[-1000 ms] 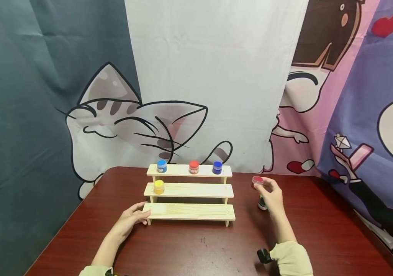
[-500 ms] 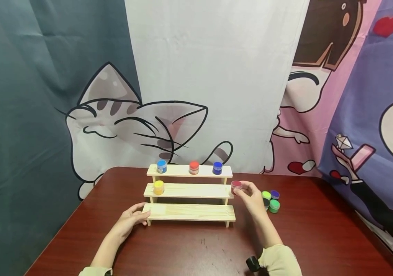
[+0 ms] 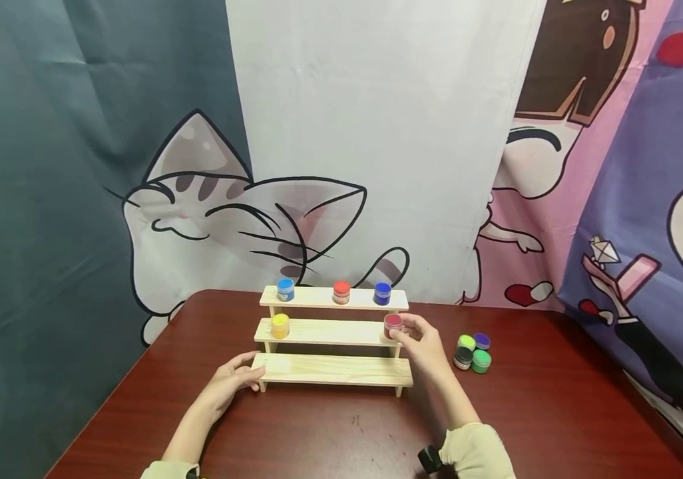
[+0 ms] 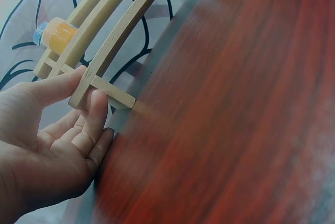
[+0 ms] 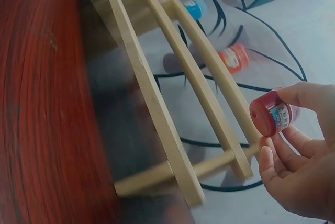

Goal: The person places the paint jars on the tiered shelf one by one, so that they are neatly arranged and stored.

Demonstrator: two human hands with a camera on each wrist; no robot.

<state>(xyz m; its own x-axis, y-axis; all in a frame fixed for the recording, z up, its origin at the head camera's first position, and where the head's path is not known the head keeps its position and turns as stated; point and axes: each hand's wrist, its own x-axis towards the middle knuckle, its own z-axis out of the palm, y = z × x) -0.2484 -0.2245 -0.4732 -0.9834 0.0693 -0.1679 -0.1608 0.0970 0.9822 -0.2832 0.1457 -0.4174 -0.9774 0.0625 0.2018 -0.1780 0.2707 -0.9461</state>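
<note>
A three-step wooden rack (image 3: 332, 369) stands on the table. My left hand (image 3: 227, 384) grips the left end of its lowest step, thumb on top and fingers beneath, as the left wrist view (image 4: 63, 145) shows. Between thumb and fingers, my right hand (image 3: 428, 349) holds a small dark red paint jar (image 3: 393, 326) at the right end of the middle step. In the right wrist view the jar (image 5: 272, 114) is tilted, with its label showing. A yellow jar (image 3: 279, 326) sits at the left of the middle step. Light blue (image 3: 285, 290), red (image 3: 341, 293) and dark blue (image 3: 382, 294) jars line the top step.
Right of the rack, a cluster of jars stands on the brown table (image 3: 341, 432): yellow-green (image 3: 466, 342), purple (image 3: 482, 341), black (image 3: 463, 358) and green (image 3: 481, 362). A printed cloth backdrop (image 3: 389, 146) hangs behind the table.
My right hand has carried the dark red jar leftward and slightly down, from above the jar cluster to the middle step's right end. The left hand keeps its grip on the rack.
</note>
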